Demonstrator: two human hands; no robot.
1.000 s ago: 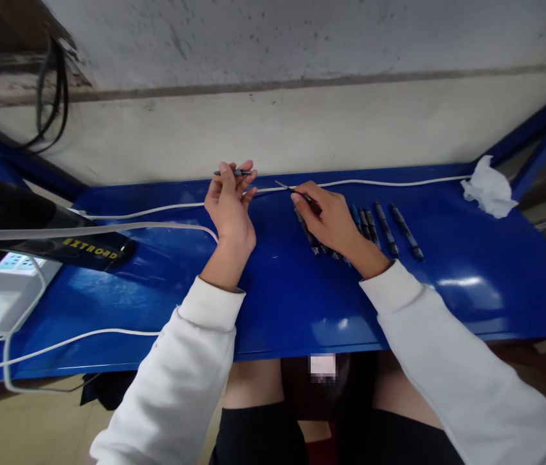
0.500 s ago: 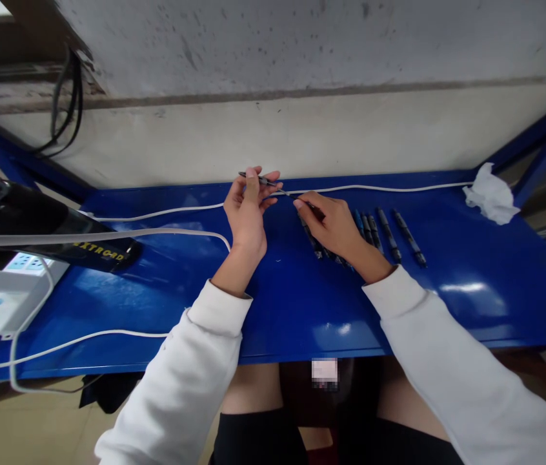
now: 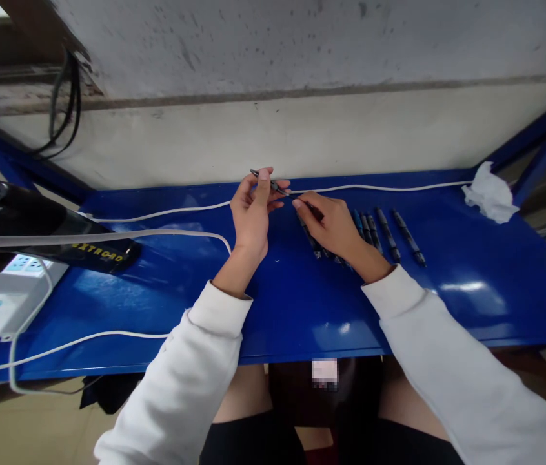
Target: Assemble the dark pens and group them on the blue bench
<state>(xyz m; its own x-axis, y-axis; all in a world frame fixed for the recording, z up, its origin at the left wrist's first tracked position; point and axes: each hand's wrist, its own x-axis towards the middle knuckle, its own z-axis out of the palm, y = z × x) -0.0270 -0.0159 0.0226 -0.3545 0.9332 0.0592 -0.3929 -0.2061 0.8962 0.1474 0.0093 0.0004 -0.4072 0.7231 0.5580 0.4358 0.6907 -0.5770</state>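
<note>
My left hand (image 3: 252, 216) is raised over the far part of the blue table (image 3: 297, 297), pinching a dark pen (image 3: 277, 187) between thumb and fingers. The pen slants down to the right. Beside it, my right hand (image 3: 330, 225) has thumb and index finger pressed on a thin dark rod, like a pen refill, mostly hidden by the fingers. Its end is at the pen's lower right end; I cannot tell how far it sits inside. Several dark pens (image 3: 388, 234) lie in a row under and to the right of my right hand, some partly covered by it.
A crumpled white tissue (image 3: 490, 194) lies at the back right. On the left are a black cylindrical object (image 3: 50, 219) with yellow lettering and a white power strip (image 3: 4, 294). White cables (image 3: 171, 230) cross the table, one along the pale wall (image 3: 273, 139).
My left hand has moved slightly right with the pen, closing the gap to my right hand. Less of the thin rod shows between them. My right hand has hardly moved.
</note>
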